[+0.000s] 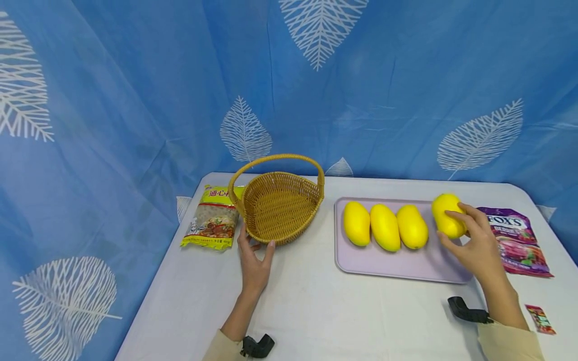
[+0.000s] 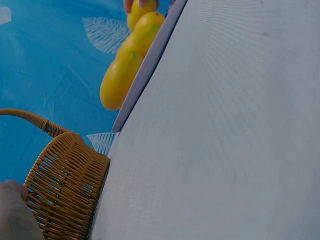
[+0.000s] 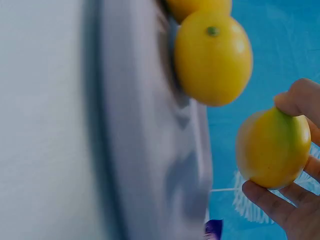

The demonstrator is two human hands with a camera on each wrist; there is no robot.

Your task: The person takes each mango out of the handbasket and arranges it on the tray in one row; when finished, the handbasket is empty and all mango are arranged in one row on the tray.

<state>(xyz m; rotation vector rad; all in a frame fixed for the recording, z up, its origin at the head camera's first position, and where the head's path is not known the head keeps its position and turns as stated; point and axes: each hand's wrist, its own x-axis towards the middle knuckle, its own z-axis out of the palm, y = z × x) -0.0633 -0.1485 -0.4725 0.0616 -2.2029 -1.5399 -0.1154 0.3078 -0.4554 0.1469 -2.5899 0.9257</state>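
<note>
In the head view my right hand [image 1: 478,245] grips a yellow mango [image 1: 447,215] between thumb and fingers. The right wrist view shows this mango [image 3: 274,147] raised off the pinkish tray [image 1: 406,268]. Three more mangoes [image 1: 385,228] lie side by side on the tray, left of the held one. My left hand [image 1: 255,263] is at the near left rim of a brown wicker basket [image 1: 282,205] with a tall handle. The left wrist view has the thumb against the basket wall [image 2: 65,185]; the other fingers are hidden there. Nothing lies inside the basket.
A yellow food packet [image 1: 211,218] lies left of the basket. Right of the tray is a purple Fox's candy bag [image 1: 519,243], and nearer me a small red wrapper [image 1: 540,319]. A blue leaf-print cloth [image 1: 384,100] hangs behind the white table [image 1: 316,311].
</note>
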